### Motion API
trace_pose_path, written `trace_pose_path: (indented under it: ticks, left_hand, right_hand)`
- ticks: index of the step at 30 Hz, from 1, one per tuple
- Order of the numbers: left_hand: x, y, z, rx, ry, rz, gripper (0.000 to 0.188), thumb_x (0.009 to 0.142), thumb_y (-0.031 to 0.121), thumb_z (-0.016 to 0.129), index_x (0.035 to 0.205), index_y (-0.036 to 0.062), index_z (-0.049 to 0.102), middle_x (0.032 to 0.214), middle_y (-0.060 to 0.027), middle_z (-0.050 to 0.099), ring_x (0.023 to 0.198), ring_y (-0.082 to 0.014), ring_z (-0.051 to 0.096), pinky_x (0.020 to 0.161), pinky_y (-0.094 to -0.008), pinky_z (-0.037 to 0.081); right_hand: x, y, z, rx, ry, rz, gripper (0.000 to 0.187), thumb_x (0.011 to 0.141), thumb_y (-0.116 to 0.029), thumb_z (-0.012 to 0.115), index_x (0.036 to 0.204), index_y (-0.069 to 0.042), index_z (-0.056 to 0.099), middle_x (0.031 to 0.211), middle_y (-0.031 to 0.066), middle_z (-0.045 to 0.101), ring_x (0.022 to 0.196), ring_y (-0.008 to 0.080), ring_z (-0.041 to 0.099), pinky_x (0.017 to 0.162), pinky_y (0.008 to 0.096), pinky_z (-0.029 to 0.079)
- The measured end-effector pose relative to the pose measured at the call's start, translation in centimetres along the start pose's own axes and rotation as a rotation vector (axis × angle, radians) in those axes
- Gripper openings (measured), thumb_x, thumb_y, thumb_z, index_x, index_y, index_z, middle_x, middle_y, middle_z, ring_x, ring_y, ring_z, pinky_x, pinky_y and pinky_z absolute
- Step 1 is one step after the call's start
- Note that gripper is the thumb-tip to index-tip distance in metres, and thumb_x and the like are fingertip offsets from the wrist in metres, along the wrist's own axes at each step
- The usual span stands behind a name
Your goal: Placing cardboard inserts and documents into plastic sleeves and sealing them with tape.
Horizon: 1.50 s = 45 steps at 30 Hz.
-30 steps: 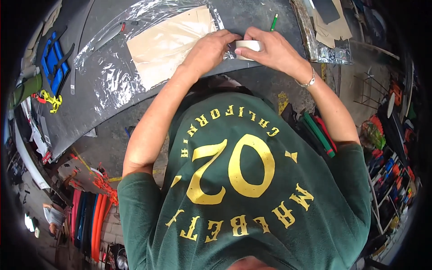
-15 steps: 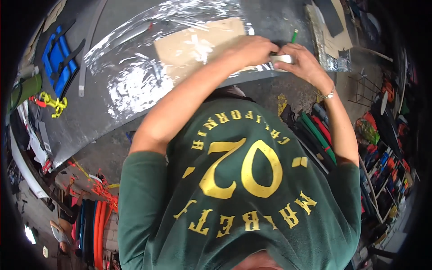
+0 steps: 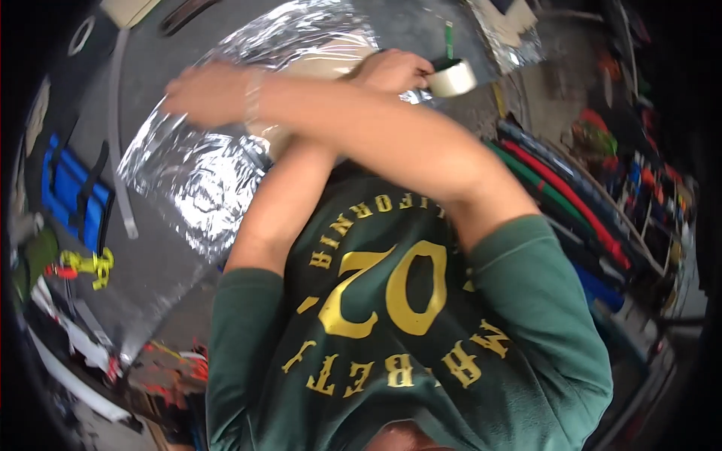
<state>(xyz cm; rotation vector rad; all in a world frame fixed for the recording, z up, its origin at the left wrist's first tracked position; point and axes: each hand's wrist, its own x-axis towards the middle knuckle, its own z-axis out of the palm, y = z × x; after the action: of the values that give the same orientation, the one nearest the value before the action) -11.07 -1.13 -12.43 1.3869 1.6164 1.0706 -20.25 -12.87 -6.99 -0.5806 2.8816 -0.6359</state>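
My left hand (image 3: 395, 71) is closed, its fingertips at the near side of a roll of white tape (image 3: 455, 79). The roll is tilted at the edge of the dark table (image 3: 154, 37). Crossing over my left forearm, my right arm reaches far left. My right hand (image 3: 207, 94), smeared by motion, is over a shiny, crinkled clear plastic sheet (image 3: 203, 199); its finger pose and anything in it are unclear. A brown cardboard-like sheet (image 3: 335, 56) lies with the plastic, partly hidden behind my arms. Beyond the roll lies a green pen-like stick (image 3: 450, 41).
On the left are a grey metal strip (image 3: 116, 150), a blue panel with black straps (image 3: 75, 192) and a yellow strap piece (image 3: 86, 263). Another tape roll (image 3: 81, 36) lies far left. Long red and green rolls (image 3: 564, 184) are stacked at right, below the table edge.
My right hand has left the tape roll and swung left across my left arm, over the plastic. My left hand now has its fingers at the roll. The view has shifted.
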Motion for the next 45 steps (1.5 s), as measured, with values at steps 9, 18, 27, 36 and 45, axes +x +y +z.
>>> trace_pose_path:
  ticks: [9,18,27,36,45]
  left_hand:
    - [2.7,2.9,-0.5,0.006,-0.027,-0.121,0.034,0.089,0.031,0.076,0.12,0.0178,0.076,0.105,-0.0047,0.077,0.1,-0.0252,0.072,0.086,-0.0389,0.055]
    - [1.0,0.0,1.8,0.065,-0.021,-0.105,0.035,0.091,0.038,0.074,0.12,0.0171,0.076,0.11,-0.0093,0.077,0.103,-0.0287,0.071,0.091,-0.0417,0.053]
    - [2.2,0.4,2.0,0.025,-0.129,-0.101,0.044,0.089,0.042,0.077,0.123,0.0129,0.075,0.11,-0.01,0.078,0.103,-0.0247,0.074,0.09,-0.0355,0.054]
    - [1.7,1.2,1.9,-0.041,-0.094,-0.1,0.045,0.089,0.041,0.078,0.123,0.0135,0.075,0.106,-0.0086,0.078,0.097,-0.0201,0.073,0.088,-0.0331,0.053]
    - [1.2,1.2,1.9,-0.075,-0.074,-0.091,0.044,0.089,0.041,0.078,0.123,0.014,0.075,0.105,-0.0082,0.078,0.092,-0.0181,0.073,0.085,-0.0329,0.054]
  right_hand:
    - [1.1,2.0,0.6,-0.098,-0.014,0.104,0.029,0.082,-0.022,0.073,0.109,-0.013,0.075,0.117,0.0091,0.068,0.117,0.0308,0.062,0.093,0.0499,0.053]
    - [-15.9,-0.2,-8.0,0.539,0.525,0.282,0.037,0.081,-0.019,0.071,0.115,-0.005,0.068,0.102,0.0108,0.067,0.102,0.0297,0.065,0.09,0.0417,0.054]
    - [-35.1,-4.7,-1.6,0.512,0.689,1.195,0.044,0.086,-0.01,0.076,0.126,-0.001,0.062,0.106,0.0047,0.063,0.087,0.0099,0.059,0.074,0.0272,0.05]
    - [-33.9,-4.0,0.3,0.457,0.729,1.364,0.043,0.088,-0.021,0.078,0.123,0.001,0.065,0.104,0.0062,0.063,0.078,0.0095,0.058,0.065,0.0259,0.048]
    - [-34.3,-3.2,0.6,0.615,0.772,1.465,0.037,0.094,-0.021,0.073,0.123,0.0,0.064,0.097,0.0026,0.064,0.06,0.0061,0.057,0.054,0.0234,0.047]
